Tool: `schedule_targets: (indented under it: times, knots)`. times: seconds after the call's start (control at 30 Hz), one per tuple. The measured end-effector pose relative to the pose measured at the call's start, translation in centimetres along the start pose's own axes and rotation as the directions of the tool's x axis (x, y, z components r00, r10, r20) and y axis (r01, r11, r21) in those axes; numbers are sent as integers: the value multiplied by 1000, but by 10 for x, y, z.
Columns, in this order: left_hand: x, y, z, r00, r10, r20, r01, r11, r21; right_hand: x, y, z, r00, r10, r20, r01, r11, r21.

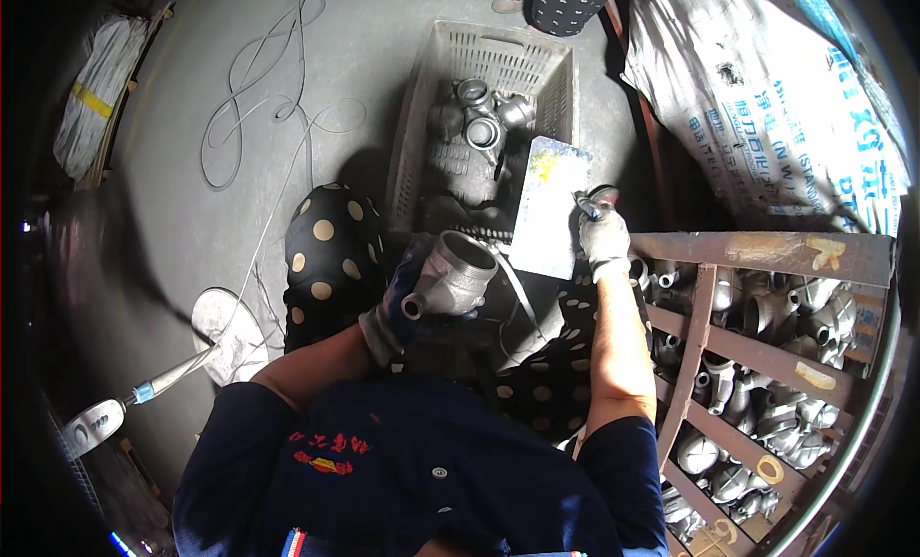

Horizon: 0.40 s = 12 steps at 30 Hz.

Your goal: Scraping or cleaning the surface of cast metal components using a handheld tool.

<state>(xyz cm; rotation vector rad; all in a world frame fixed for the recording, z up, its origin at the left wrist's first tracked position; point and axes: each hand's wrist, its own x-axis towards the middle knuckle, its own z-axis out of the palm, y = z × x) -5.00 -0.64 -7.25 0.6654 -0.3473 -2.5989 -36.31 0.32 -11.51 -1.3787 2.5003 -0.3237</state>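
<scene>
My left hand (391, 313), in a dark and grey glove, is wrapped round a grey metal pipe casting (450, 279) above my lap. The casting's wide round mouth faces up and away, and a small side spout points toward me. Out to the right, my right hand (605, 241) in a whitish glove is closed on a small dark and red tool (602, 195), whose kind I cannot make out. That hand is beside the right edge of a pale flat board (551, 217) with yellow smears. The board lies over the near right corner of a plastic crate (407, 150).
Several metal castings (484, 130) sit in the crate. At right, a rusty metal bin (757, 245) holds many more castings, with white sacks (728, 97) behind it. A loose cable (309, 87) and a fan-like stand (228, 332) are on the left floor. A person's patterned trouser leg (572, 3) is beyond.
</scene>
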Motion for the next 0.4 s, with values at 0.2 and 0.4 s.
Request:
schedule_targets:
  times: [0.2,0.4]
  knots:
    - [0,8,6,996,27,81,-30,999,42,0,-2,-28,935,55,350,-269,751,603]
    - [-32,8,12,986,32,165,24,945,-325,-79,-20,-55,865,-306,398,-308,301,902]
